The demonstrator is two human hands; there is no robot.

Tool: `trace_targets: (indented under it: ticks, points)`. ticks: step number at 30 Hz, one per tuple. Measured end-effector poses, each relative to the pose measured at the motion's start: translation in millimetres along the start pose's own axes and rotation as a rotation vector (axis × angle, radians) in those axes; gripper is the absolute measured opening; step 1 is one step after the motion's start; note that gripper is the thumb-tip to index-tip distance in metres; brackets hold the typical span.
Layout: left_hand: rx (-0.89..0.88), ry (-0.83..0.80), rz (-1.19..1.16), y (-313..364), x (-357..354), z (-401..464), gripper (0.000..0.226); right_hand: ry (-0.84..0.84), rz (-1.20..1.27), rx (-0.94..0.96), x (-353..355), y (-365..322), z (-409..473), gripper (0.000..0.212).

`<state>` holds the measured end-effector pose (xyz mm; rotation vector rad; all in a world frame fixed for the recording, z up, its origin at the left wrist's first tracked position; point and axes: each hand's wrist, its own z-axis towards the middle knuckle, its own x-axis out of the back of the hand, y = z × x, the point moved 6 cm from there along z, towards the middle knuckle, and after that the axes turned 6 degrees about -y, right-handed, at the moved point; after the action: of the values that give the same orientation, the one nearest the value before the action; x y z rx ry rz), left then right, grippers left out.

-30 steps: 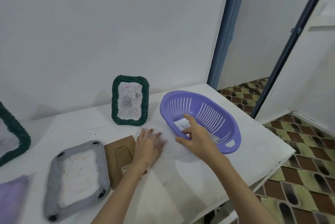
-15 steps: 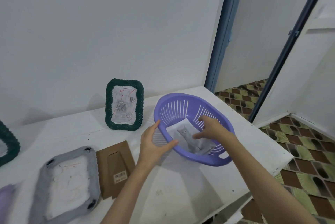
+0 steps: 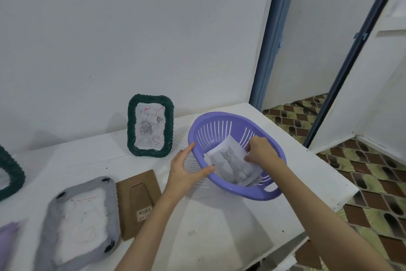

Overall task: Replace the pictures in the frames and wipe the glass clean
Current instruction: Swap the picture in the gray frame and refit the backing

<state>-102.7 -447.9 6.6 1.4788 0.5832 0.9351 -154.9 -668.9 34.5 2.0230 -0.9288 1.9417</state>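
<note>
A purple slotted basket (image 3: pixel 222 121) sits tilted on the white table (image 3: pixel 219 233) and holds several paper pictures (image 3: pixel 230 161). My right hand (image 3: pixel 260 150) is inside it, fingers curled on the top picture. My left hand (image 3: pixel 186 167) holds the basket's near rim, thumb inside and fingers outside. A grey frame (image 3: pixel 79 224) lies face down at the front left, its brown backing board (image 3: pixel 139 202) beside it. A dark green frame (image 3: pixel 150 125) stands upright against the wall with a scribbled rose picture in it.
Another green frame (image 3: pixel 11 172) is cut off at the left edge. A purple cloth (image 3: pixel 8 240) shows at the bottom left corner. The table's right edge drops to a patterned floor (image 3: pixel 373 183). A blue door frame (image 3: pixel 270 35) stands behind the table's corner.
My right hand went from the basket's near side down into the basket onto the pictures. My left hand left the table and took hold of the basket's rim, tilting the basket.
</note>
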Motion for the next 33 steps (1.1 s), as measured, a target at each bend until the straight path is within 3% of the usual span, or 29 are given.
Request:
trace_targets:
  ticks: [3,6,11,15,19,21,23,27,33]
  points:
    - [-0.001,-0.031,0.035,4,-2,0,0.083,0.071,0.067,-0.027,11,-2,-9,0.018]
    - [-0.079,0.013,0.122,15,-2,-4,0.092,0.138,0.287,0.033,23,-18,-29,0.013]
    - [-0.02,-0.008,-0.171,40,-1,-20,0.06,0.102,0.697,0.297,26,-71,-72,0.009]
    - [-0.001,0.032,-0.39,40,18,-20,0.084,0.036,0.766,0.445,11,-111,-94,0.023]
    - [-0.126,0.196,-0.254,41,55,-42,0.089,0.064,0.795,0.54,0,-142,-103,0.018]
    - [-0.139,0.259,-0.177,36,77,-54,0.086,0.115,0.731,0.564,-8,-156,-106,0.019]
    - [-0.145,0.299,-0.154,33,99,-67,0.068,0.145,0.641,0.555,-18,-169,-107,0.02]
    - [-0.133,0.391,-0.093,20,146,-94,0.033,0.018,0.653,0.605,-41,-199,-113,0.023]
    - [-0.024,0.422,0.004,-10,203,-127,0.028,-0.233,0.829,0.611,-82,-237,-123,0.033]
